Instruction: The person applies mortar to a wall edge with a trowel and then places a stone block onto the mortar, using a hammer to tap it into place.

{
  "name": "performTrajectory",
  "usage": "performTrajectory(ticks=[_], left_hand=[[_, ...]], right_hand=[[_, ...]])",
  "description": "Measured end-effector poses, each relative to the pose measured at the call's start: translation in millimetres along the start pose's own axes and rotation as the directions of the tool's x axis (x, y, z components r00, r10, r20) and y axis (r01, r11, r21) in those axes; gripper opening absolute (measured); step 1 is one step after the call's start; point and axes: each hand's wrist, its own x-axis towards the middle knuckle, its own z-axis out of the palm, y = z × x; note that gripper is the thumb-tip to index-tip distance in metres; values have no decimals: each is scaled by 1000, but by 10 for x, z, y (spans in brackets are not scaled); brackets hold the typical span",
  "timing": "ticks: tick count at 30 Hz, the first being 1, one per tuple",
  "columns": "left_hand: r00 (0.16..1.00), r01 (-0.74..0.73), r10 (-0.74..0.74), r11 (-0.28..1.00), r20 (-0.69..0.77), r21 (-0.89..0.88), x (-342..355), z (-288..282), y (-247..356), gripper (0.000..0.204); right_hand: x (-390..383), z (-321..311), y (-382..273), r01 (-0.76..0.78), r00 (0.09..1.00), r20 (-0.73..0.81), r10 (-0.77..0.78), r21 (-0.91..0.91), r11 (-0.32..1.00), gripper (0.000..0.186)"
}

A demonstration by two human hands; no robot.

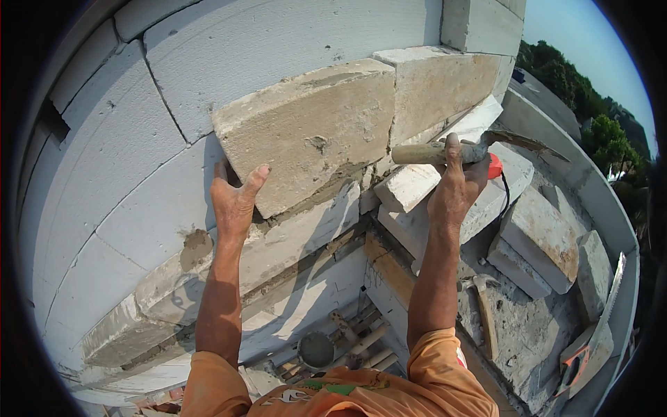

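My left hand [235, 198] grips the lower left end of a tan, mortar-marked block [306, 125] set on a ledge against the white block wall [125, 181], thumb on its face. A second tan block [434, 90] adjoins it to the right. My right hand [455, 187] holds a trowel-like tool [424, 153], its wooden handle pointing left and its mortar-crusted metal blade to the right. Just behind that hand is a red object [495, 166] with a black cord, partly hidden. Mortar shows along the joint under the held block.
At the right, loose white blocks [528, 243] lie on a rough ledge with a hammer [488, 316] and a handsaw [575, 365], inside a low parapet [597, 194]. Below me are a bucket [316, 349] and timber poles [361, 340] in the opening. Trees stand beyond the parapet.
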Motion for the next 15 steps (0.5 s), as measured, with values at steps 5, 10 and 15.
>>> performTrajectory(ticks=[5, 10, 15], left_hand=[[999, -3, 4, 1000, -37, 26, 7, -34, -9, 79], [997, -47, 50, 996, -52, 71, 11, -66, -31, 78], [999, -23, 23, 1000, -47, 13, 16, -5, -48, 77]], right_hand=[[-332, -318, -310, -172, 962, 191, 197, -139, 975, 30], [-813, -585, -314, -217, 901, 351, 255, -146, 965, 31], [-1298, -966, -30, -355, 759, 445, 475, -330, 875, 28]])
